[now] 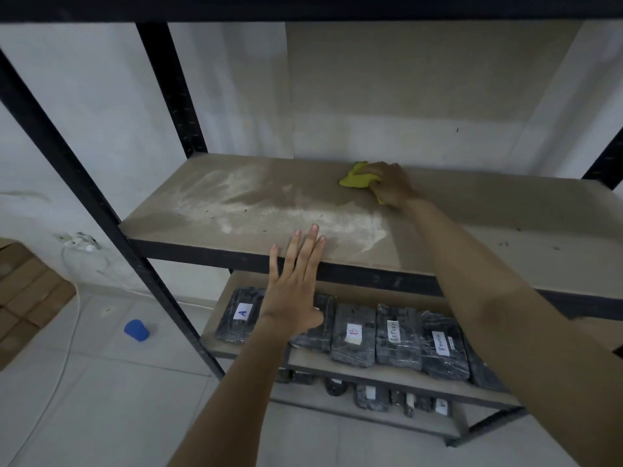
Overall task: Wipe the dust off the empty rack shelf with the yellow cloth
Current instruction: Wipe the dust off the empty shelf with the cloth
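Yellow cloth (pixel 358 178) above packs (pixel 352 335) labelled A, B

Matt dusty board shelf (pixel 236 197), black metal frame (pixel 67 156), yellow cloth (pixel 357 178).

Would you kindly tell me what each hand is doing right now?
Left hand: open, fingers straight on the shelf front edge.
Right hand: grips the yellow cloth.

— What can't you make out?
— Most of the cloth (pixel 358 178): the right hand (pixel 391 187) covers it. The shelf (pixel 472 210) runs off the right edge.
— And below?
— The left hand (pixel 295 291) hides one wrapped pack (pixel 318 326). On the lowest level the items (pixel 371 396) are too small and dim to tell; some labels (pixel 441 343) are unreadable.
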